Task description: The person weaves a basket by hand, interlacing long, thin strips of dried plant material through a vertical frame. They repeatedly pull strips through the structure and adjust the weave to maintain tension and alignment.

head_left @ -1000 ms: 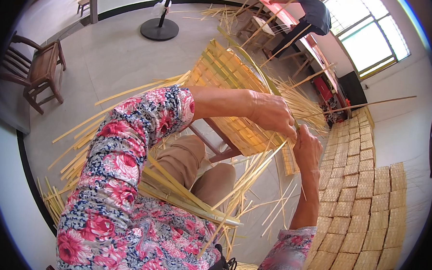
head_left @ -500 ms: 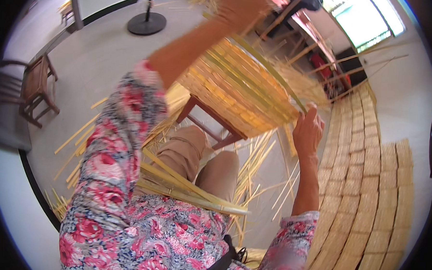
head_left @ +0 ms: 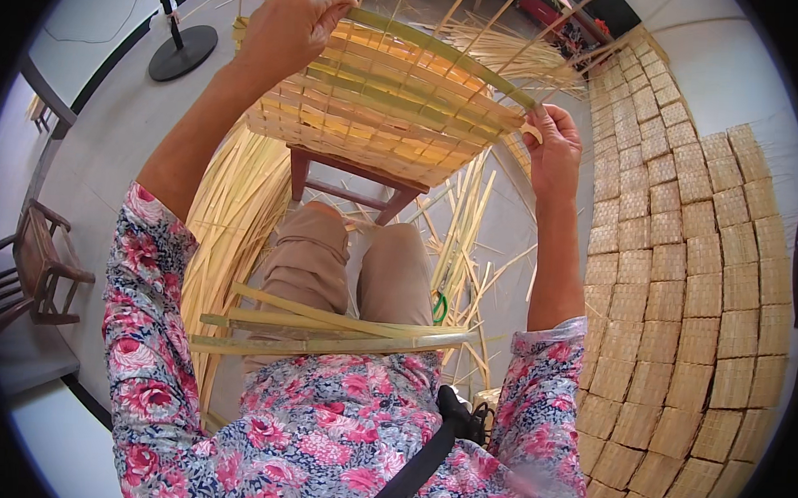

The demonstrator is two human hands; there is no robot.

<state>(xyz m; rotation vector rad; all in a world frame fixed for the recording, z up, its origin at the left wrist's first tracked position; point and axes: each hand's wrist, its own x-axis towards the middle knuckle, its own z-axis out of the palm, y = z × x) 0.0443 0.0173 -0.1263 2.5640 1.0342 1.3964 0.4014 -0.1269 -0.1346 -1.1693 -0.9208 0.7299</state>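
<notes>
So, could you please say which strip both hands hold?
The green strip along the top of the woven piece, spanning left hand to right hand; the strips across the lap touch neither.

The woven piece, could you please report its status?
Left hand and right hand gripping green strip. Woven piece above wooden stool. Loose strips across lap, apart from both hands.

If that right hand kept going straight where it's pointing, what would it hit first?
The right hand would first meet the long, flat, green bamboo-like strip it pinches; beyond, perhaps the thin, straw-coloured strips heaped farther off, though depth is unclear.
</notes>
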